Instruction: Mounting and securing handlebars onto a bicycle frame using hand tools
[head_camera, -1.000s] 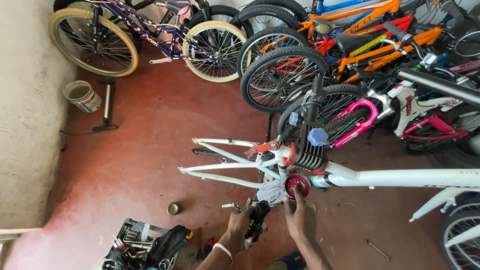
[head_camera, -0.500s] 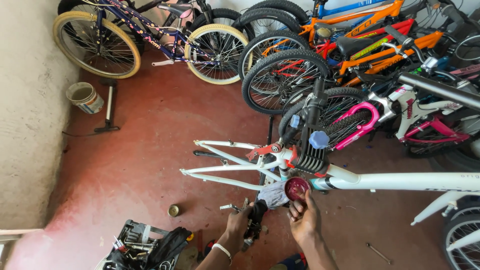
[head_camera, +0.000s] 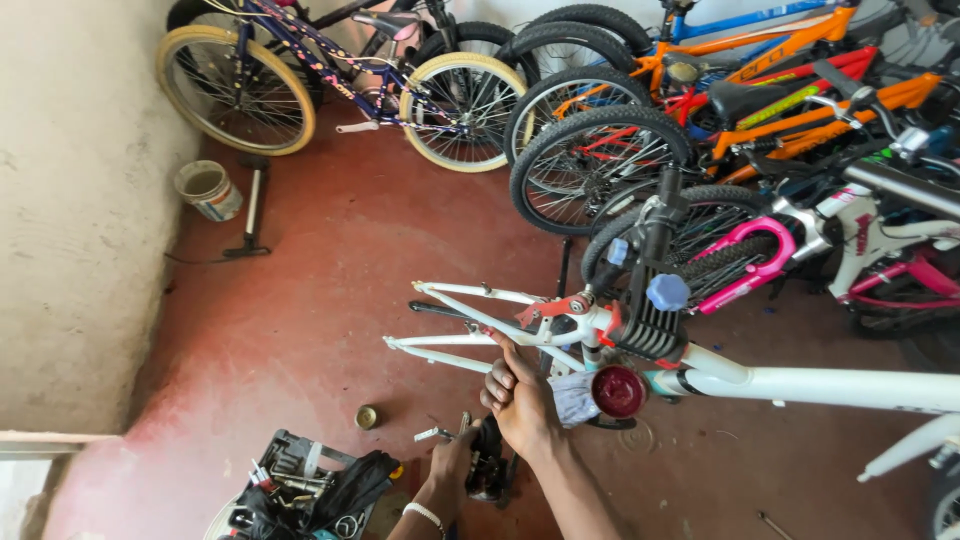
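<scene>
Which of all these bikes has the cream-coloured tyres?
The dark purple bike leaning at the back left by the wall. Both its tyres are cream; the other bikes parked beside it have black tyres.

Hands (head_camera: 520, 400) apart — right raised, left low

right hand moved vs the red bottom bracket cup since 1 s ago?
Yes. The right hand has shifted left, off the red cup, and now grips the white frame's stays.
</scene>
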